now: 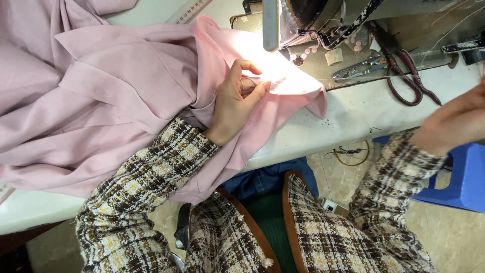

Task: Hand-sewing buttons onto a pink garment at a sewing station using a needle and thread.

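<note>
We note the left hand (233, 103) resting on the pale pink woven garment (101, 96), fingers curled and pinching a fold of the cloth just in front of the sewing machine head (298, 20). The garment lies spread over the white table top (353, 114), bunched in loose folds to the left, with one edge hanging over the near rim of the table. The pinched fold sits in the bright pool of the machine's lamp.

The right hand (454, 121) is raised off the table at the right edge of view, blurred; we cannot tell whether it is open or closed, and it holds nothing we can make out. It is well apart from the garment.

Behind the fold, on the machine bed, lie dark-handled scissors (409, 81) and metal thread snips (361, 68), side by side. A blue plastic stool (467, 177) stands below the right hand. Both sleeves are brown-and-cream checked tweed.
</note>
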